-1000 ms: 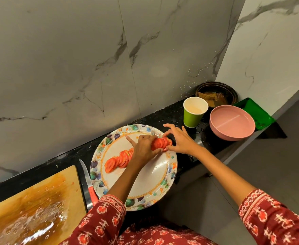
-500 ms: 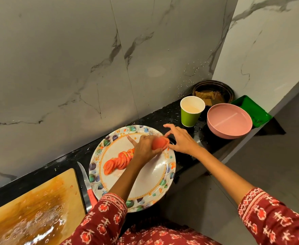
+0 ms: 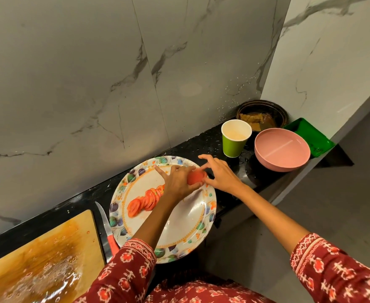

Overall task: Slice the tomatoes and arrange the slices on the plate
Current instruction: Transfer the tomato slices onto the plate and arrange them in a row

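Observation:
A patterned plate [image 3: 179, 232] lies on the black counter, part of it over the counter's front edge. A row of overlapping tomato slices [image 3: 144, 200] runs across its left half. At the plate's far right rim a stack of tomato slices [image 3: 196, 177] is pressed together between my two hands. My left hand [image 3: 177, 182] grips it from the left with the index finger sticking out. My right hand [image 3: 221, 176] holds it from the right by the fingertips. A red-handled knife [image 3: 106, 228] lies left of the plate.
A wet wooden cutting board [image 3: 37, 259] sits at the lower left. To the right stand a green paper cup [image 3: 235, 138], a pink bowl [image 3: 281, 149], a dark bowl with brown food [image 3: 261, 117] and a green tray [image 3: 308, 134]. A marble wall rises behind the counter.
The slices between my hands, fanned out a second ago, are now squeezed into a tight stack. Both hands stayed at the plate's far right rim.

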Motion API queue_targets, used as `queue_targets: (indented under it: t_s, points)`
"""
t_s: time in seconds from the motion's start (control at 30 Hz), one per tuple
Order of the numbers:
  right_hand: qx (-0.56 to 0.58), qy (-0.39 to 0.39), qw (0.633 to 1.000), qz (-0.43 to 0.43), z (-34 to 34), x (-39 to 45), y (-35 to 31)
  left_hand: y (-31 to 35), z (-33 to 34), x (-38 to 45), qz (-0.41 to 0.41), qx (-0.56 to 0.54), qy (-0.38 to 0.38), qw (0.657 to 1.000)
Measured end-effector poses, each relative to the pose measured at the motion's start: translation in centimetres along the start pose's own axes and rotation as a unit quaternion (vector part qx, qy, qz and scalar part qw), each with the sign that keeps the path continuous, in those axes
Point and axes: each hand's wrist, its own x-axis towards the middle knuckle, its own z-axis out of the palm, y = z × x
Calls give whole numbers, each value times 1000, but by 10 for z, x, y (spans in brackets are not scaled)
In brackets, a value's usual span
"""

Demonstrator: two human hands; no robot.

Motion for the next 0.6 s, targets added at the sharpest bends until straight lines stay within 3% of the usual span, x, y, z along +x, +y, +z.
queue_targets:
  t_s: [0.2, 0.6]
  points:
    - [13, 18, 1000, 21, 4, 0, 1, 4, -1, 5, -11, -5, 0, 1000]
    - [29, -4, 1000, -1, 6, 7, -3, -2, -8, -2, -23, -124, -16, 992]
